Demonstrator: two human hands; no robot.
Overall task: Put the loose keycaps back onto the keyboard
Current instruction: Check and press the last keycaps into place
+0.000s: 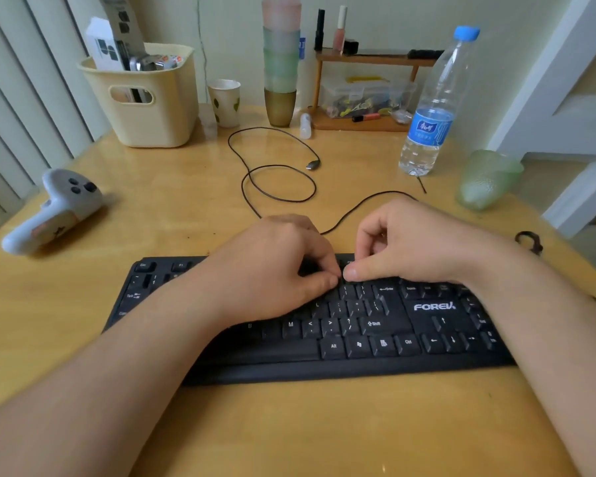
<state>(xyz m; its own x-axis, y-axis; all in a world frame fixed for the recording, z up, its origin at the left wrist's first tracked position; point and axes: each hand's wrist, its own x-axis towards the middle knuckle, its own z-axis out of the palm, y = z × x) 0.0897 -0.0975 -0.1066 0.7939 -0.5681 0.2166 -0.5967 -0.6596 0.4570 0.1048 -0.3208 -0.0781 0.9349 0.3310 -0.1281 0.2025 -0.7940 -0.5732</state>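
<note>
Hiding the keyboard's (324, 352) upper rows, both curled hands meet fingertips.

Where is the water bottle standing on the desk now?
In the head view, the water bottle stands upright at the far right of the desk, between the small wooden shelf and the green glass.

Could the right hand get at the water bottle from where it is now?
Probably yes: the water bottle stands upright beyond the right hand, with only bare table and thin cable between them.
</note>
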